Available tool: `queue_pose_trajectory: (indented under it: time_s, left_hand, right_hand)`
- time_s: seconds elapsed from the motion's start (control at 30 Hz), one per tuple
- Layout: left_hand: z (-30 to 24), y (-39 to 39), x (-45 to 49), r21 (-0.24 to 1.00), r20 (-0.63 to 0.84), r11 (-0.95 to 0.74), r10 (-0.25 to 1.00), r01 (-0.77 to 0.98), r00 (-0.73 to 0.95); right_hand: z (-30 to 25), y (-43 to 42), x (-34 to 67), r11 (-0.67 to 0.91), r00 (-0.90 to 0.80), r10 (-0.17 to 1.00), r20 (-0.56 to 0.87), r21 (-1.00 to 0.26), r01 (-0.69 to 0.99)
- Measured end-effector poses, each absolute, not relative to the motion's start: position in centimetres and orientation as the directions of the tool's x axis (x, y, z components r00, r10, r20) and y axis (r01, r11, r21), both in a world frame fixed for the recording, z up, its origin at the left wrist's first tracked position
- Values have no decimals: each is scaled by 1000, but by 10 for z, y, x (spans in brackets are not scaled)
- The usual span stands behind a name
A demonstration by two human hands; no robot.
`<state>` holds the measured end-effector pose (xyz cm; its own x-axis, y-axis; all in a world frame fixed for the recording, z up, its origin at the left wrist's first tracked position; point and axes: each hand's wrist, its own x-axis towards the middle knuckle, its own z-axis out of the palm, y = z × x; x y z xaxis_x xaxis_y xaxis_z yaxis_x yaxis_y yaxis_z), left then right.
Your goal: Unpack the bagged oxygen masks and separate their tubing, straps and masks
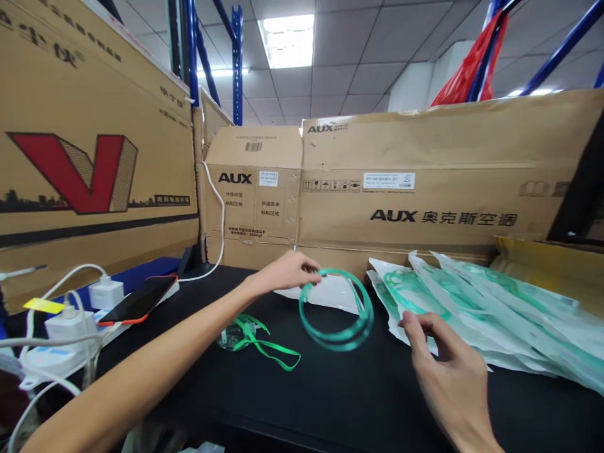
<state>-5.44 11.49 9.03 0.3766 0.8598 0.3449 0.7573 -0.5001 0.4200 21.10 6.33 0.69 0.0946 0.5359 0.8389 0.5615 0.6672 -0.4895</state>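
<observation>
My left hand (289, 272) pinches the top of a coil of green tubing (337, 309) and holds it up over the black table (358, 402). Just behind the coil lies an empty clear packet (330, 294). My right hand (446, 371) hovers low at the right of the coil, fingers loosely curled, fingertips near the closest of several sealed packets (476, 308) holding green tubing. It holds nothing. A clear mask with a green strap (250, 336) lies on the table under my left forearm.
Large cardboard boxes (425, 182) wall the back and left of the table. At the left a phone with an orange edge (139, 301) rests on a power strip (61, 352) with white chargers and cables. A yellowish carton (552, 267) stands at the right.
</observation>
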Motion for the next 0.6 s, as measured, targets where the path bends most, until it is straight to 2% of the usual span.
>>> queue_pose_trajectory:
  time_s: [0.1,0.23,0.4,0.6]
  left_hand:
    - [97,125,-93,494,469,-398,871,773,149]
    - [93,139,-150,583,490,-219,863,782,-124]
    - [70,140,-200,616,345,35,886,787,-310]
    - [45,133,-214,509,188,275,889,815,-417]
  right_hand:
    - [4,61,207,720,20,480,877,-407,562]
    - [1,58,201,807,-127,338,932,-218,549]
    - [-1,60,199,836,-228,294,928,-134,533]
    - [-2,60,198,841,-273,284,919,-102,531]
